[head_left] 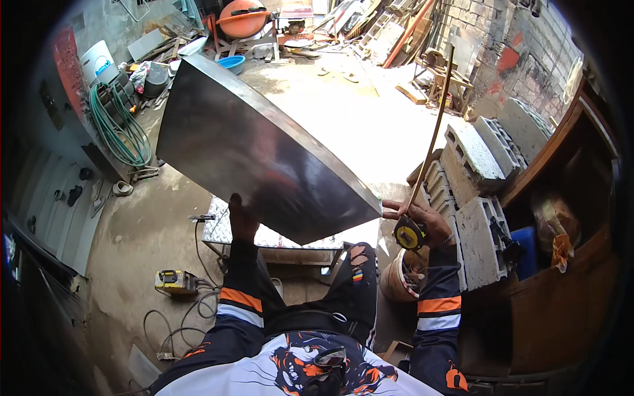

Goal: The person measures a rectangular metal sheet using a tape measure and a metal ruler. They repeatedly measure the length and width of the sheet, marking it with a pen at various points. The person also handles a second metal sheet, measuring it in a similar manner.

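A large dark sheet-metal box point(257, 148) with a folded, lighter rim is tilted up in front of me, above a low bench point(216, 231) topped with checker plate. My left hand point(243, 221) grips the box at its lower left, with the fingers partly hidden in shadow. At the box's right corner, my right hand point(426, 221) holds a black and yellow tape measure point(409, 233), fingertips reaching the metal edge. A long strip of its blade point(437, 125) sticks up and away, slightly bent. Both of my sleeves are dark with orange and white bands.
A small yellow welding machine point(174, 282) with cables sits on the floor at left. Concrete blocks point(472, 158) are stacked at right beside a bucket point(401, 277) and a wooden cabinet point(561, 297). Farther off are a green hose point(119, 132), an orange cement mixer point(243, 18) and scrap wood.
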The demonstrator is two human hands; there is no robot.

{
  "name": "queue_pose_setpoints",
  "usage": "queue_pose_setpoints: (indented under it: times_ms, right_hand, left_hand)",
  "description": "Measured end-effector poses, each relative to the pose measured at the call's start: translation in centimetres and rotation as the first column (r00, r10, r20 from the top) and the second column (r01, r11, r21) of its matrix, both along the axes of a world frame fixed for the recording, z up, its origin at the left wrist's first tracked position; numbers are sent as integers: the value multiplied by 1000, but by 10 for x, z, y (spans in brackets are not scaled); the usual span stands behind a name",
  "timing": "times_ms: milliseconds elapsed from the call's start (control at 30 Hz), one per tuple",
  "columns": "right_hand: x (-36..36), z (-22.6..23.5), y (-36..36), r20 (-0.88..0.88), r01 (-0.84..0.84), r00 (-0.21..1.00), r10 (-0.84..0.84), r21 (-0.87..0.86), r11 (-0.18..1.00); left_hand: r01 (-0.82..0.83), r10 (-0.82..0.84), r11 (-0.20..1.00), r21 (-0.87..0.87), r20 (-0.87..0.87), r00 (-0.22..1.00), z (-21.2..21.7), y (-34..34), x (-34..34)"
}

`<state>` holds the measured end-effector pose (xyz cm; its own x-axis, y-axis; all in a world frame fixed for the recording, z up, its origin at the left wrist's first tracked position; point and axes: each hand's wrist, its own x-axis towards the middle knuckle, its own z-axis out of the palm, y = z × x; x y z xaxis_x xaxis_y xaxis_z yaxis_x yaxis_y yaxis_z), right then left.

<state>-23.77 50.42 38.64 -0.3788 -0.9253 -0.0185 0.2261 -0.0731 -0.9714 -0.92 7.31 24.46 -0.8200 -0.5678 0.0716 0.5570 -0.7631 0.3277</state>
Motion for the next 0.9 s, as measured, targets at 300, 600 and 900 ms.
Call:
queue_pose_setpoints:
  times_ms: [300,600,900]
  right_hand:
    - [80,29,-49,41,-125,988,148,-342,932]
    - [100,32,-95,16,-129,991,133,-161,979]
    - [95,27,-118,-33,-39,999,33,-178,983]
  left_hand:
    - [75,-67,997,28,-221,973,-80,36,-7]
    - [192,-72,952,237,-436,897,-133,59,-27]
    - [375,-243,894,245,-439,865,-129,104,-57]
